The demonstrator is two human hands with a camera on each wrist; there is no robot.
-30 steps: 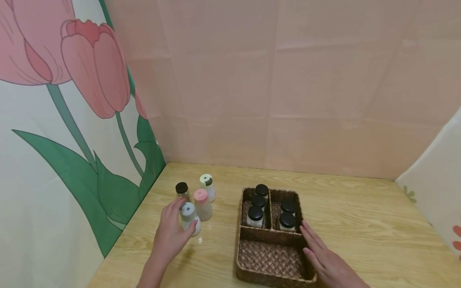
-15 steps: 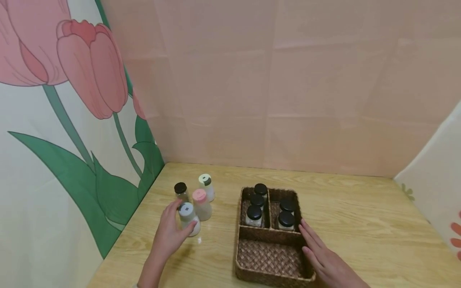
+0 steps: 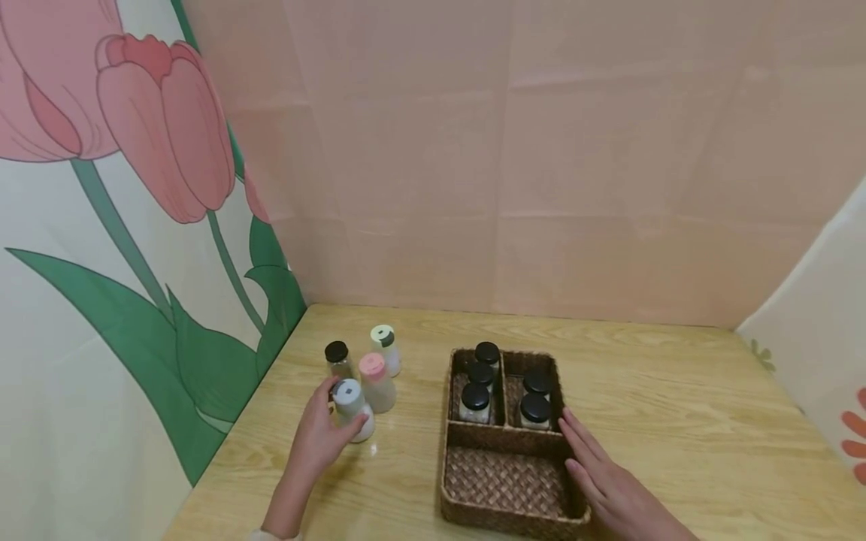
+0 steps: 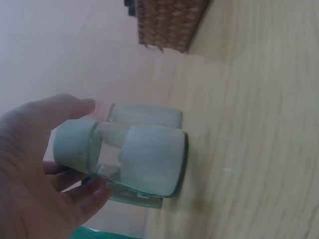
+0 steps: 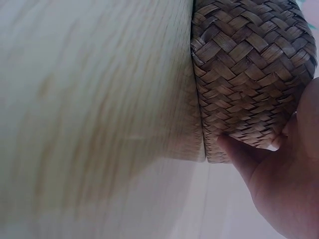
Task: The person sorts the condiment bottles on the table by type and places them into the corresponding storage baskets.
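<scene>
Your left hand (image 3: 316, 436) curls round the grey jar (image 3: 352, 406), upright on the worktop (image 3: 663, 391); your right hand (image 3: 609, 485) rests straight-fingered against the basket (image 3: 501, 518) — a sideways lift could topple the pink-capped jar (image 3: 379, 389) just beside the grey one

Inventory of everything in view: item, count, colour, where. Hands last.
Woven basket: 1, brown, on table, right of the loose containers
Black-lidded jars: 5, black lids, in basket: three left rear compartment, two right rear
Grey-capped shaker: 1, grey cap, nearest loose container
Pink-capped shaker: 1, pink cap, just behind it to the right
Black-capped jar: 1, black cap, left rear
Yellow-capped shaker: 1, pale yellow cap, farthest back
Table: 1, light wood tone
Backdrop: 1, pinkish beige, behind table
Tulip-print cloth: 1, white/pink/green, left
Flower-print cloth: 1, off-white, right
Sleeve cuff: 1, pale, left wrist
Left hand: 1, bare, around grey-capped shaker
Right hand: 1, bare, against basket's right side
</scene>
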